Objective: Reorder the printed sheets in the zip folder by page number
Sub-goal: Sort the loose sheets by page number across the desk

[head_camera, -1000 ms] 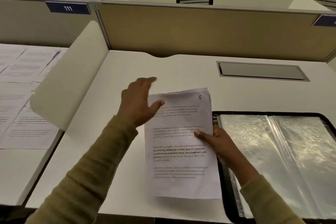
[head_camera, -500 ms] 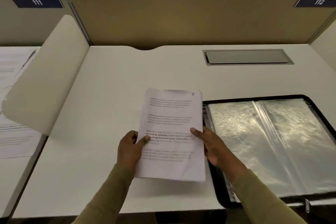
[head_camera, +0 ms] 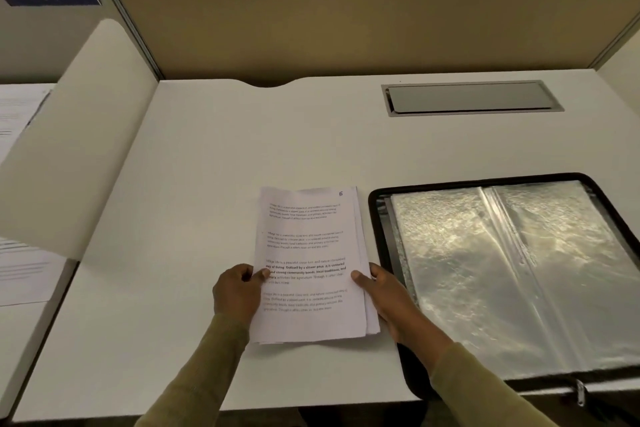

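Your sheets (head_camera: 308, 263) are one stack over the desk (head_camera: 207, 166), centre front, just left of the folder (head_camera: 375, 236), not in it. Top sheet faces up, "6" in its top right corner; lower sheets fan out slightly at the right edge. Your left hand (head_camera: 239, 291) pinches the stack's left edge, thumb on top, fingers curled at the edge. Your right hand (head_camera: 384, 295) pinches the right edge, thumb on the top sheet, fingers hidden under the stack. Can't tell if the stack lies flat or sits slightly lifted. Folder lies open, clear sleeves (head_camera: 519, 270) showing, your right wrist over its black rim. Hatch (head_camera: 471, 97) in the desk behind it. More papers (head_camera: 20, 274) on the next desk, far left.
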